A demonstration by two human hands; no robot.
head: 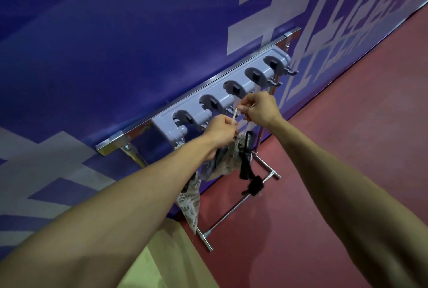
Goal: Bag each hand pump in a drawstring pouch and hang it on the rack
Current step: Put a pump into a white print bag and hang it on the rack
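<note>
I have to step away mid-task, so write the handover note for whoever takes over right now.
Left hand: shut on the drawstring, just above the pouch mouth.
Right hand: shut on the cord's upper end, beside the grey hook rack.
Leaf-print pouch hangs below the hands; the black hand pump sticks out of it, not fully bagged.
Another leaf-print pouch hangs lower left; whether it hangs from the rack is hidden by the arm.
Done: pump started into pouch.
Left: seat pump, cinch cord, loop it on a hook.

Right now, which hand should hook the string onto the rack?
Probably the right hand: it pinches the string nearest the grey rack, while the left hand sits lower by the pouch.
</note>
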